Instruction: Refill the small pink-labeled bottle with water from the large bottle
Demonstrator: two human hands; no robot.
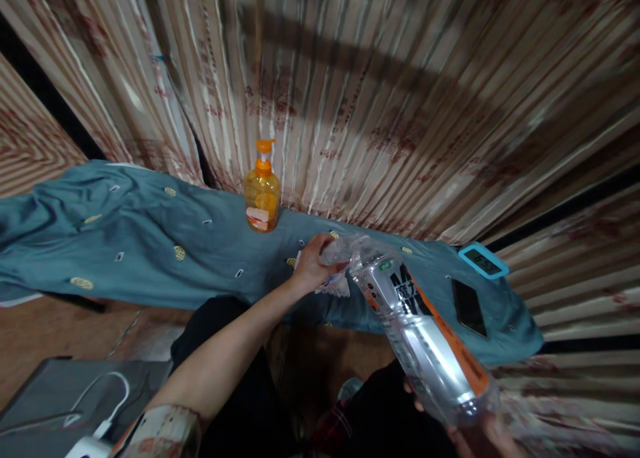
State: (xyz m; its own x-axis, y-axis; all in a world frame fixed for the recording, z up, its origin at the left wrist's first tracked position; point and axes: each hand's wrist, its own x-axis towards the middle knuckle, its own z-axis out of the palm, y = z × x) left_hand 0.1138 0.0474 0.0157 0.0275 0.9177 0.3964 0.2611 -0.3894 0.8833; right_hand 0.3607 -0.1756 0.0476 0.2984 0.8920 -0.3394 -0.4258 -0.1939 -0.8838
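Observation:
A clear plastic bottle (425,331) with a silver, black and orange label slants across the front, its neck toward the left. My right hand (483,437) grips it near the base, partly cut off by the lower edge of the view. My left hand (315,265) is closed at the neck end. Crumpled white, thin material (336,285) with some coloured print pokes out beneath those fingers; whether it is tissue or plastic I cannot tell. No cap can be made out, as the left fingers hide part of the neck.
An orange pump bottle (263,191) stands on the teal cloth-covered surface (210,265) by the curtain (320,111). At the right lie a blue-framed digital clock (483,261) and a dark phone (469,307). A white plug with cable (95,441) rests on a grey surface at lower left.

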